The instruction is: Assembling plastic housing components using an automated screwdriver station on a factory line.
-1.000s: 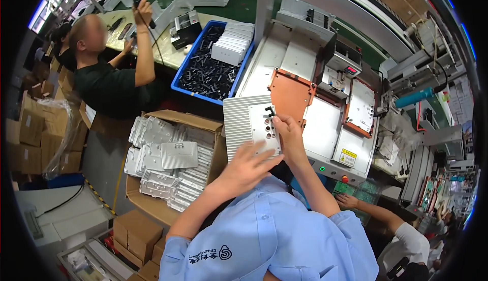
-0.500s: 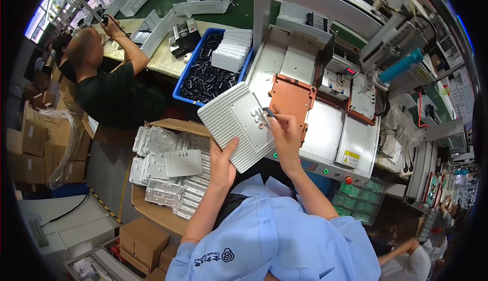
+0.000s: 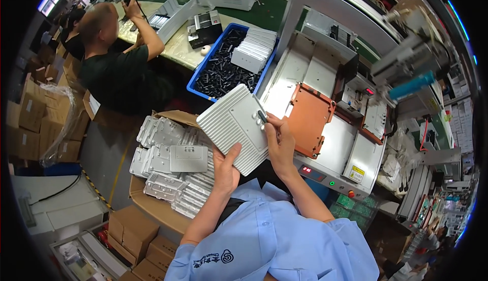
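A light grey ribbed metal housing panel [image 3: 223, 121] is held tilted in front of my chest. My left hand [image 3: 226, 172] grips its lower edge, with the thumb lying across the ribs. At the panel's right edge, my right hand [image 3: 280, 141] pinches a small black strip-like part [image 3: 262, 116]. This part lies against the row of small round fittings there, some of which it and my fingers cover. Whether it is seated in them I cannot tell.
A blue bin [image 3: 191, 85] holds many small black parts and a stack of white panels [image 3: 248, 60]. Below left, a carton [image 3: 152, 205] is filled with similar metal housings [image 3: 188, 159]. On the machine bed at right lies an orange fixture [image 3: 307, 121]. A co-worker [image 3: 122, 72] sits at far left.
The black part has gone from standing slanted off the panel to lying along its fittings, with my right fingers following. My view has shifted, moving the bench and bin rightward in the picture.
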A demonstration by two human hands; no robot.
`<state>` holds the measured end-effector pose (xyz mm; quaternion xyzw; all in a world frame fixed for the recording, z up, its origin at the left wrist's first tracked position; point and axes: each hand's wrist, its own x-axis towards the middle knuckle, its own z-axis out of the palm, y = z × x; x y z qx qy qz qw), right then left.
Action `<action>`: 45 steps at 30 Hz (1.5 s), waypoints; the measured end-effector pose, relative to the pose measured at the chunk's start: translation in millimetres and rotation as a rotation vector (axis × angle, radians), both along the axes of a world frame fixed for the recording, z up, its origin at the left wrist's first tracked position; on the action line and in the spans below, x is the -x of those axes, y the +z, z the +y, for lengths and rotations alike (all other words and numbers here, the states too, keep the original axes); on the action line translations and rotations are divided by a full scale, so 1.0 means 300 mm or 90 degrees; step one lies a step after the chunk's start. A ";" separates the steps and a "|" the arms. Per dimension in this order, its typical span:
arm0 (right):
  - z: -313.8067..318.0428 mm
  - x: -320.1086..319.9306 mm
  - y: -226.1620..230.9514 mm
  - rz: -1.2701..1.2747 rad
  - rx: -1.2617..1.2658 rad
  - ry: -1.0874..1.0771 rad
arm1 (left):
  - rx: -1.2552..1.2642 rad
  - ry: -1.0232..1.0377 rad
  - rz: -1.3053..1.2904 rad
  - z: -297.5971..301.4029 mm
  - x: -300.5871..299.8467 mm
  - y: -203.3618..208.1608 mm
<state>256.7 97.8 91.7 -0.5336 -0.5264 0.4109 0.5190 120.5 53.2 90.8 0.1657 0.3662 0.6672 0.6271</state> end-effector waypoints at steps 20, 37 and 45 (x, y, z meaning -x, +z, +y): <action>0.997 0.171 -0.592 -0.812 -0.206 -0.041 | 0.161 0.185 -0.088 -0.002 0.462 -0.270; 0.980 0.105 -0.390 -0.639 -0.316 0.116 | 0.131 0.143 -0.094 0.072 0.442 -0.244; 0.956 0.085 -0.488 -0.461 0.100 0.123 | 0.119 0.120 -0.087 0.075 0.366 -0.227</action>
